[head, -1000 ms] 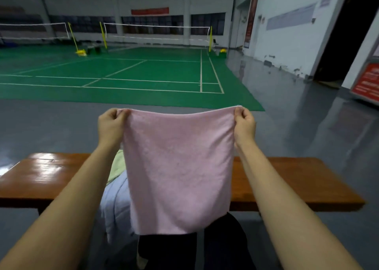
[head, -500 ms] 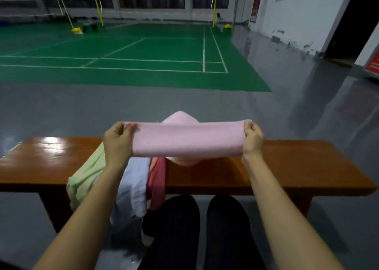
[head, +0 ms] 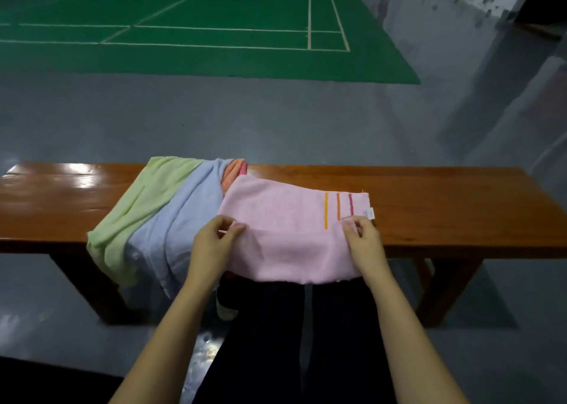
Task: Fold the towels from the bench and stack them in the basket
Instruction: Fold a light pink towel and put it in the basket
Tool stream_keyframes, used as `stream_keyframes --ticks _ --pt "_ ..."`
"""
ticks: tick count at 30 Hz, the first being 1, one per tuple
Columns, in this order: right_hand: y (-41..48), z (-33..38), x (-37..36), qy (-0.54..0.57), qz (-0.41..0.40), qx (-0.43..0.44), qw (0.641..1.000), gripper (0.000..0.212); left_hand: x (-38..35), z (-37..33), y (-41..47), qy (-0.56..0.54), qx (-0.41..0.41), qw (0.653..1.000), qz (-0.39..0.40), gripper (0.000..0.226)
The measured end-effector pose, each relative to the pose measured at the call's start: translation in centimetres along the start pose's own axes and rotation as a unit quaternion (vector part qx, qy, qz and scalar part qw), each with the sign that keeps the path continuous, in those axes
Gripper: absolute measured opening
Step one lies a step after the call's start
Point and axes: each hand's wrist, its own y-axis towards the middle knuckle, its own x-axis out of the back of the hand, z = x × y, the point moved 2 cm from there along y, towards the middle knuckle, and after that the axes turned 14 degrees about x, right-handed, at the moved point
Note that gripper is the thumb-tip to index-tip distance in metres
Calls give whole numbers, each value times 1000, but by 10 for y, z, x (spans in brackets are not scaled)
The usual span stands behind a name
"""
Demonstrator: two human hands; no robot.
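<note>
A pink towel (head: pixel 288 228) with three coloured stripes near its right end lies across the wooden bench (head: pixel 445 207), its near edge hanging over the front. My left hand (head: pixel 214 241) pinches the towel's near left corner. My right hand (head: pixel 363 239) pinches its near right corner, beside a white label. To the left lie a light green towel (head: pixel 138 207), a pale blue towel (head: pixel 181 228) and an orange-red one (head: pixel 234 170), overlapping and draped over the bench's front edge. No basket is in view.
My dark-trousered legs (head: pixel 291 342) are under the bench's front edge. Grey floor surrounds the bench, with a green court (head: pixel 184 35) beyond and a wall at the far right.
The pink towel, held up in the air before, has come down flat onto the bench. Both hands lowered with it and the view tilted downward.
</note>
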Motion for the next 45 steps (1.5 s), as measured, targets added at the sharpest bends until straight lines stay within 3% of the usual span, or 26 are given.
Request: stream_keyframes --ticks 4,6,9,13,15,18,20,22,28,33,38,42,45 --pt "-8 22 -11 -138 35 110 984 36 -11 -17 -6 -8 -16 999 37 19" --pt "-16 45 -33 -79 128 173 973 47 -18 -23 -8 -14 -30 998 58 12" --pt "-23 61 -77 24 261 174 949 48 -25 -31 -7 -21 -34 995 89 9" --pt "-2 54 -103 14 216 147 965 11 -24 -32 7 3 -26 994 105 9" --pt "8 46 -113 -10 204 142 969 29 -16 -28 28 82 -41 994 53 7" --pt "16 37 -131 -15 188 144 971 40 -8 -22 71 262 21 964 -34 35" --pt "20 30 -141 -14 167 126 978 39 -10 -18 88 365 85 927 -24 48" --pt "25 24 -147 -18 151 109 982 34 -17 -18 95 407 97 908 8 52" --pt "29 17 -152 -19 175 89 980 31 -32 -22 105 301 180 931 101 54" --pt "34 17 -149 -5 191 84 978 26 -39 -30 118 98 140 979 107 18" --pt "36 17 -146 3 207 80 975 32 -39 -36 135 -88 221 966 101 24" --pt "33 20 -142 60 197 34 978 29 -33 -42 128 -117 154 978 82 27" --pt "23 27 -124 68 182 72 978 23 -27 -47 104 -90 81 992 29 22"
